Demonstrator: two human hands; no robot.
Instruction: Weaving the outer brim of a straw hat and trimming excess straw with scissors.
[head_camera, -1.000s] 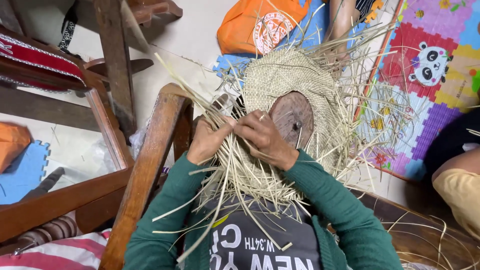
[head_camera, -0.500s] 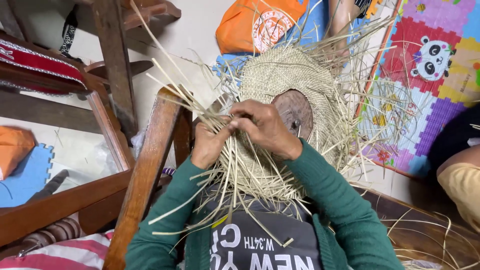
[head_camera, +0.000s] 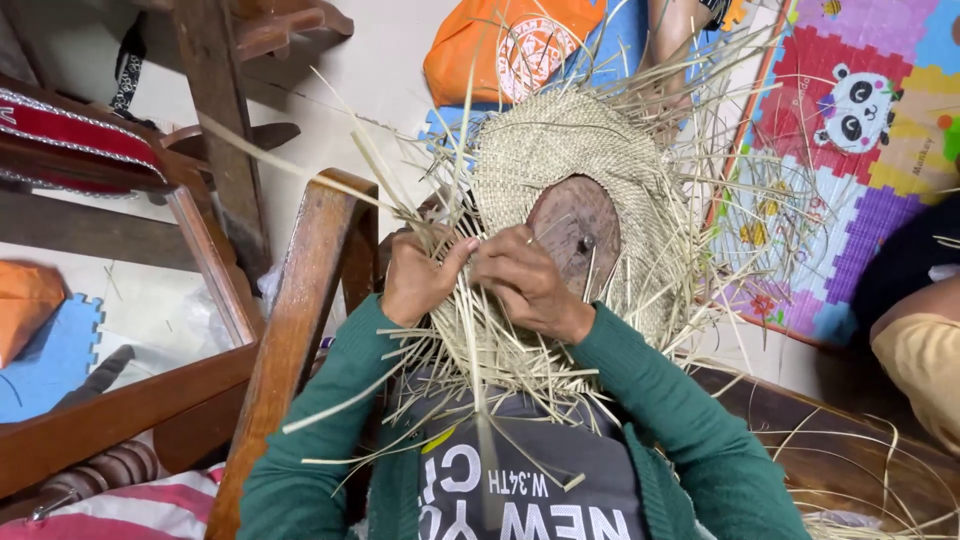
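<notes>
A half-woven straw hat (head_camera: 570, 150) sits over a round brown wooden block (head_camera: 580, 230) in front of me, with long loose straw strands sticking out all around. My left hand (head_camera: 420, 275) pinches straw strands at the hat's near-left rim. My right hand (head_camera: 525, 280) grips strands just beside it, fingers touching the left thumb, partly over the wooden block. Both arms wear green sleeves, and loose strands hang down over my grey printed shirt (head_camera: 520, 480).
A wooden chair arm (head_camera: 300, 330) runs along my left. More wooden furniture (head_camera: 215, 120) and a red cushion (head_camera: 70, 140) stand at left. An orange bag (head_camera: 510, 45) lies beyond the hat. A colourful foam puzzle mat (head_camera: 860, 150) covers the floor at right, where another person's arm (head_camera: 920, 360) shows.
Both hands have shifted slightly along the hat's rim while working the straw; the fingers have drawn closer together. The hat and block stay in place.
</notes>
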